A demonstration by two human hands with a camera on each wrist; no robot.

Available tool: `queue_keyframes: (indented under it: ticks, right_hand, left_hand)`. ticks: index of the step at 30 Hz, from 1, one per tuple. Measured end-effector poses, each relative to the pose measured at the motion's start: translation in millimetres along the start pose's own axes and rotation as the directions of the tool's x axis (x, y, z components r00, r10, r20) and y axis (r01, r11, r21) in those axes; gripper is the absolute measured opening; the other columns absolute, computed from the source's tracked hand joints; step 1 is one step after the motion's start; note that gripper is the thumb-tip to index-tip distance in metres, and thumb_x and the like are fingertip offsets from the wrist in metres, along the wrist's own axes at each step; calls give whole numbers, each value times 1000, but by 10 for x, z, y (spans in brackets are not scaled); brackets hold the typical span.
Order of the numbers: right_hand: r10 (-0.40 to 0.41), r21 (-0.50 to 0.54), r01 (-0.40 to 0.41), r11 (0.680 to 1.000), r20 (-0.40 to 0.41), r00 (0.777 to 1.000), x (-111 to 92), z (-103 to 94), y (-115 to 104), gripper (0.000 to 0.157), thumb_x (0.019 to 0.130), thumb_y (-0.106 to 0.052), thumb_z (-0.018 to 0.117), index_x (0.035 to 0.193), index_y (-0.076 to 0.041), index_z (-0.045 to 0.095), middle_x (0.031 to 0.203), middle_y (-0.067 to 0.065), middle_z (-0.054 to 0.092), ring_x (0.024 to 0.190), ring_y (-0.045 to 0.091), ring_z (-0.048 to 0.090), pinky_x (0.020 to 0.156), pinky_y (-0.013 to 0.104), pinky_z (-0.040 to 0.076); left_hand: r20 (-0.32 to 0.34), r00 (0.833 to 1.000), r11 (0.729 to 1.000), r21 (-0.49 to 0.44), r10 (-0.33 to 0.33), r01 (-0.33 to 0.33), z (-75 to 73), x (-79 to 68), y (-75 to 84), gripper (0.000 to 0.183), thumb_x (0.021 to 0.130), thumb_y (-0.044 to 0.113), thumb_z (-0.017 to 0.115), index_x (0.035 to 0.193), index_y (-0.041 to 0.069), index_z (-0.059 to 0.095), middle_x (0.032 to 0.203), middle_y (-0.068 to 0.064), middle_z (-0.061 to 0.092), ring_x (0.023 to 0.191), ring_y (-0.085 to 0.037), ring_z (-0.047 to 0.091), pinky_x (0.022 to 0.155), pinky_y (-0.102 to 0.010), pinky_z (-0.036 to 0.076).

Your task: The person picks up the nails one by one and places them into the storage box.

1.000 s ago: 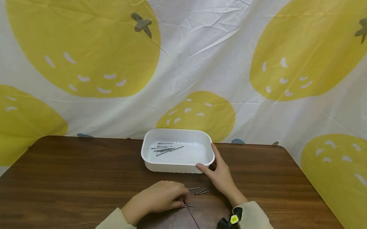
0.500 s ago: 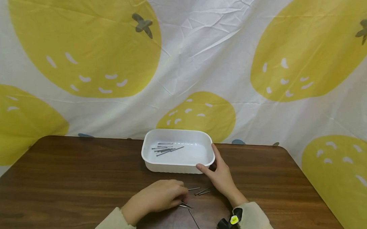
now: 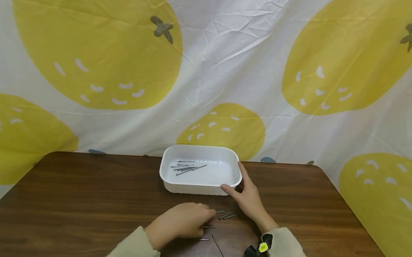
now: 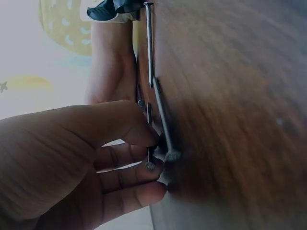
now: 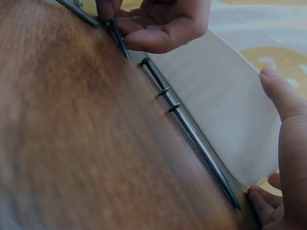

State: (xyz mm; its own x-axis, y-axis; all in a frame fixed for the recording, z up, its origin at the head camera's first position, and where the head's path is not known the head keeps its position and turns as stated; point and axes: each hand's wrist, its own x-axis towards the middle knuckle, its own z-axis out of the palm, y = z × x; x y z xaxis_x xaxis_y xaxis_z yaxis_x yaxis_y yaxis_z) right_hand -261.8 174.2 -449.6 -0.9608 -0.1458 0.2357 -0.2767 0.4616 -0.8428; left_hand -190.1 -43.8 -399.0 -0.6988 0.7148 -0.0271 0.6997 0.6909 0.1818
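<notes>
My left hand (image 3: 183,222) is low over the table, thumb and fingers pinching a thin metal nail (image 4: 149,155) by its head end. Another nail (image 4: 164,120) lies on the wood just beside those fingertips. With its thumb on the near rim and fingers round the right end, my right hand (image 3: 248,197) holds a white plastic tub (image 3: 194,188). Several nails (image 3: 187,169) lie in the tub's left half. Between the hands, a small group of nails (image 3: 227,215) rests on the table; the left hand partly hides one of them.
A single nail (image 3: 219,247) lies nearer the front of the brown wooden table (image 3: 92,200). The tub stands near the back edge, before a hanging white cloth (image 3: 221,78) with yellow fruit prints. A black wrist device (image 3: 258,249) sits at the right sleeve.
My left hand has shifted slightly right, and two nails at its fingertips have come apart, one now lying closer to the front. The right hand stays on the tub.
</notes>
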Motion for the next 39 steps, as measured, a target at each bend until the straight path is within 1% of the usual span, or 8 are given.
queue_keyframes:
  ticks: [6,10,14,18,22,28,35,39]
  right_hand:
    - [-2,-6,2,1000,-4,1000,-3,12,-5,94,89,-31,77,162,-16,19,161,18,37,137,34,53,107,50,48]
    - [-2,-5,2,1000,2,1000,2,12,-11,94,89,-31,76,163,-17,19,161,18,37,137,34,53,107,50,48]
    - [0,8,0,1000,12,1000,3,0,-23,94,90,-30,76,163,-18,18,161,18,36,137,36,53,107,50,48]
    - [1,11,-1,1000,8,1000,10,-8,-23,94,89,-29,76,163,-17,18,161,19,37,136,36,53,107,51,48]
    - [7,9,-7,1000,3,1000,20,-8,-19,95,89,-30,77,163,-17,19,161,19,37,136,36,53,108,51,47]
    - [8,10,-8,1000,4,1000,28,-2,-11,95,89,-30,77,163,-17,18,161,18,37,138,35,52,109,52,46]
    - [17,4,-17,1000,0,1000,27,3,-1,96,89,-30,77,163,-17,18,160,18,38,138,35,52,110,51,46]
    - [16,4,-16,1000,5,1000,24,11,-2,96,89,-30,77,163,-16,17,160,19,38,137,35,53,109,50,47]
  left_hand:
    - [-12,999,999,36,-33,33,-11,19,-1,22,72,5,75,83,18,62,80,8,59,67,-6,51,61,-25,46]
    - [-23,999,999,34,-40,41,-30,20,-22,26,73,5,76,94,19,68,86,6,65,72,-9,60,66,-26,52]
    - [-46,999,999,22,-23,24,-80,6,-48,30,75,3,75,100,20,73,90,5,67,79,-10,64,71,-26,54]
    - [-70,997,1000,-1,-11,11,-145,3,-82,24,76,1,73,93,18,72,87,6,65,76,-7,60,70,-24,52]
    - [-87,996,999,-35,22,-25,-230,5,-142,21,78,-1,71,91,15,71,83,5,68,71,-5,57,66,-22,50]
    - [-114,991,993,-87,71,-81,-344,3,-243,14,83,2,71,92,11,74,88,2,74,76,-5,62,72,-21,53]
    - [-173,985,998,-58,19,-30,-455,14,-307,10,83,8,72,89,14,75,87,4,73,79,-10,63,76,-28,54]
    - [-218,976,998,-65,-19,5,-547,48,-356,8,82,8,73,85,14,77,83,4,72,79,-11,65,76,-30,55]
